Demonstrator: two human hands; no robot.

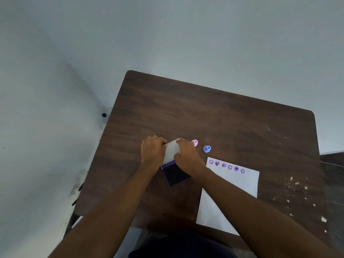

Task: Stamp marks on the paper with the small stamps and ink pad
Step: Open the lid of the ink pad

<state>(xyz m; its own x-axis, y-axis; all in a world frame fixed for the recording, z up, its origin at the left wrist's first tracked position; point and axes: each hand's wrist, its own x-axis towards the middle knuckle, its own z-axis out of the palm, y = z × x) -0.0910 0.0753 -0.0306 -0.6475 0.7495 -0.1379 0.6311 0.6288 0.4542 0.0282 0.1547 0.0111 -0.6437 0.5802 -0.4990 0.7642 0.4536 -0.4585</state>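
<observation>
An ink pad with a dark purple inked face lies open on the brown table. Its white lid stands hinged up at the far side. My left hand grips the lid's left edge and my right hand holds its right edge and top. A pink stamp and a blue stamp rest on the table just right of my right hand. The white paper lies to the right, with a row of several purple marks along its far edge; my right forearm crosses it.
The table's left edge runs close to a pale wall, and a small black knob shows beside it. White flecks are scattered on the table's right side. A second dark surface adjoins at the far right.
</observation>
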